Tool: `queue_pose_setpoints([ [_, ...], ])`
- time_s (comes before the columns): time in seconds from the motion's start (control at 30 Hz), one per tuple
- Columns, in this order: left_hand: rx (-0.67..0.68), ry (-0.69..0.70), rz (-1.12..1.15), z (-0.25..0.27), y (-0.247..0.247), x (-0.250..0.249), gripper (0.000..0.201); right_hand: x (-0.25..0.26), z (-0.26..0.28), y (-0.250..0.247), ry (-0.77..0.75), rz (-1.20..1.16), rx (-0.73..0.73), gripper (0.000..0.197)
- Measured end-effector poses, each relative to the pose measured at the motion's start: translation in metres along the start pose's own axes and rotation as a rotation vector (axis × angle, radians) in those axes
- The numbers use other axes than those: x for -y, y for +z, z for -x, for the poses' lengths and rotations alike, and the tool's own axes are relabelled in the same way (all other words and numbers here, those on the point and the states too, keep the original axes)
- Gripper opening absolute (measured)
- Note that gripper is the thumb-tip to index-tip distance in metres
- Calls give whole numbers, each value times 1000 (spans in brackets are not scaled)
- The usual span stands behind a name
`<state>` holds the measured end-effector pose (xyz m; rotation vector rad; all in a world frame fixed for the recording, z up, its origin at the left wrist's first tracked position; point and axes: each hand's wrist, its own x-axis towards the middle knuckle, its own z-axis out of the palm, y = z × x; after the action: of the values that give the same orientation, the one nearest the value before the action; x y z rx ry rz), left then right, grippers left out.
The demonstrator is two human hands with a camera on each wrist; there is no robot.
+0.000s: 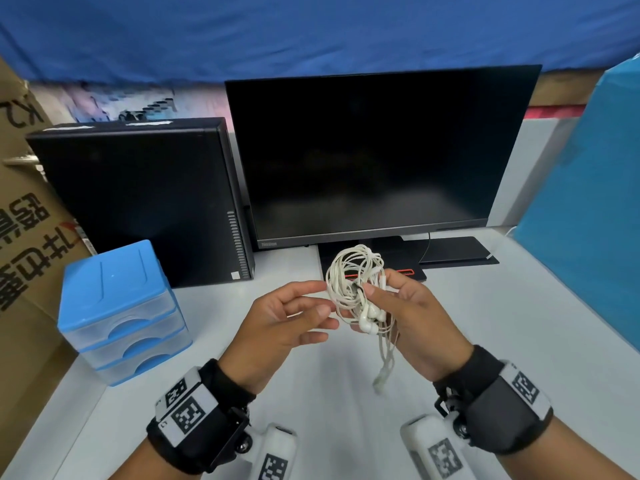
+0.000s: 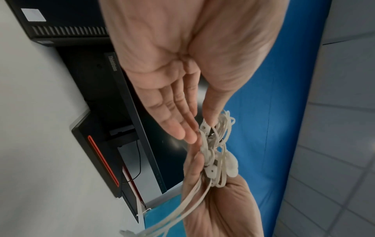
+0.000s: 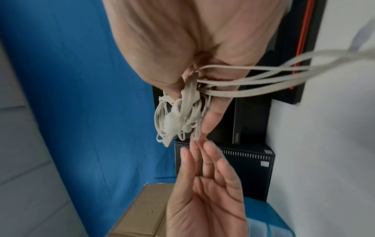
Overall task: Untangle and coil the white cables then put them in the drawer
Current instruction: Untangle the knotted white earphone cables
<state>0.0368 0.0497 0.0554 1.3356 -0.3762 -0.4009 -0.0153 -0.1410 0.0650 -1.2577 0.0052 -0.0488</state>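
Observation:
A tangled bundle of white earphone cables (image 1: 349, 271) is held up over the white table, in front of the monitor base. My right hand (image 1: 381, 284) grips it between thumb and fingers. Earbuds (image 1: 369, 322) hang below that grip, and a plug end (image 1: 381, 379) dangles lower. My left hand (image 1: 323, 299) is to the left of the bundle, fingers fairly straight, its fingertips (image 2: 189, 138) just touching the cables (image 2: 221, 160). In the right wrist view, several strands (image 3: 263, 83) trail off to the right. The blue drawer unit (image 1: 117, 313) stands at the left, all its drawers closed.
A black monitor (image 1: 374, 157) and a black computer tower (image 1: 138, 202) stand behind the hands. A cardboard box (image 1: 20, 237) lies at the far left and a blue panel (image 1: 588, 220) at the right. The white table (image 1: 519, 341) stretches out to the right of the hands.

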Motion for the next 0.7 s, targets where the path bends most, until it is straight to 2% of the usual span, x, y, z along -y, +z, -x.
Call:
queue_pose_setpoints([
  [0.1,-10,2,11,0,-1,0,39,2,1,3,64,-64,0,39],
  [0.2,-11,7,-12,0,1,4,39,1,1,4,125,-110,-13,28],
  [0.23,-18,13,-38,0,1,7,45,1,1,5,153,-99,-14,24],
  [0.3,-8,52,-120,0,1,13,67,0,3,6,221,-21,-1,19],
  [0.37,68,123,-225,2,1,15,88,-4,5,5,309,81,49,25],
  [0.4,118,154,-286,3,1,15,92,-5,5,5,352,124,76,30],
  [0.47,188,183,-345,4,2,13,79,-8,6,6,406,175,123,35],
  [0.53,174,192,-318,4,2,8,44,-7,6,8,430,171,151,36],
  [0.57,120,198,-327,3,2,7,29,-7,7,9,441,150,160,41],
  [0.63,2,173,-346,0,-1,6,12,-5,5,8,458,104,171,57],
  [0.7,-76,111,-323,-3,-4,6,10,-4,1,5,428,62,170,57],
])
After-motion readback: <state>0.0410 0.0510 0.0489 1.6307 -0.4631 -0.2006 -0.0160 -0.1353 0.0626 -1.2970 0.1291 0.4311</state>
